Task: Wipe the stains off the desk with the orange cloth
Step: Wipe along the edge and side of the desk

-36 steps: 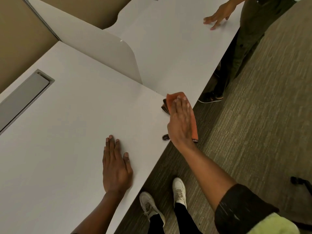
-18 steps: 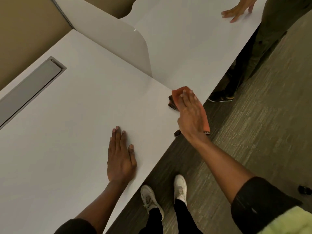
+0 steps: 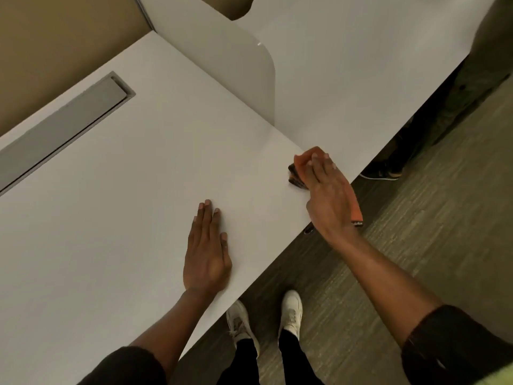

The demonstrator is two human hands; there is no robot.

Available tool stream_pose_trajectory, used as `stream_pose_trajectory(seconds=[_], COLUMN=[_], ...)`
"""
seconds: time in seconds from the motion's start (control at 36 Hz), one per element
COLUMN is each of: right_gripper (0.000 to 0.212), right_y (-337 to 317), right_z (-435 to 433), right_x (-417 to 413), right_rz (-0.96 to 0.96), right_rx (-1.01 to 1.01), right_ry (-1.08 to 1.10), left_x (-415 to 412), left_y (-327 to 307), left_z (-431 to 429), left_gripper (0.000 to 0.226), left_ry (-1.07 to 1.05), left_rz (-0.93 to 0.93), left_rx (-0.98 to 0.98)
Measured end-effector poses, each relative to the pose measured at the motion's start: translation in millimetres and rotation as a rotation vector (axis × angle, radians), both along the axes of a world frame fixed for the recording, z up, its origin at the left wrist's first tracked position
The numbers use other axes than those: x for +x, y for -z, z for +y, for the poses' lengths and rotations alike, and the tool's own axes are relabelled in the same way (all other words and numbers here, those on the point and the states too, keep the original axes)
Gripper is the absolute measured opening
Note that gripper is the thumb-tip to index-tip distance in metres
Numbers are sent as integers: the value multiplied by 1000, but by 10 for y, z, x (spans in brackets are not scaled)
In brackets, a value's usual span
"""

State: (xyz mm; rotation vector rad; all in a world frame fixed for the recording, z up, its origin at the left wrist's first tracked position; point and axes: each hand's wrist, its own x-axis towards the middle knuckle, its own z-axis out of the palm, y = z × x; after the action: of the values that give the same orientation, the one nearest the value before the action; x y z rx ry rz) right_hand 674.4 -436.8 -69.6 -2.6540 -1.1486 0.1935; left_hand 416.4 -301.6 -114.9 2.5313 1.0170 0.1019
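White counter [image 3: 125, 204] spans the view above grey carpet. At its near edge lies the orange cloth [image 3: 302, 163], folded with a dark underside, pressed beneath the flat, open right hand [image 3: 329, 200]. Left hand [image 3: 206, 252] rests open, palm down.

Right hand [image 3: 330, 201] flat on orange cloth [image 3: 304, 162] (desk [image 3: 125, 190] edge), left hand [image 3: 206, 254] flat

White desk [image 3: 125, 218]: my left hand [image 3: 206, 254] lies flat near its front edge; my right hand [image 3: 329, 201] presses the orange cloth [image 3: 304, 165] at the front-right corner.
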Motion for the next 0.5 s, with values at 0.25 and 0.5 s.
stream_pose_trajectory(seconds=[0.25,0.5], right_gripper=[79,74], right_y=[182,79], right_z=[10,-84], right_x=[-1123,-1], right_rz=[110,14], right_rx=[80,98], right_ry=[-365,-166], left_x=[-30,-41], left_y=[58,12], left_z=[16,17], left_gripper=[60,56], left_ry=[5,-26], left_rz=[0,16], left_rx=[34,132])
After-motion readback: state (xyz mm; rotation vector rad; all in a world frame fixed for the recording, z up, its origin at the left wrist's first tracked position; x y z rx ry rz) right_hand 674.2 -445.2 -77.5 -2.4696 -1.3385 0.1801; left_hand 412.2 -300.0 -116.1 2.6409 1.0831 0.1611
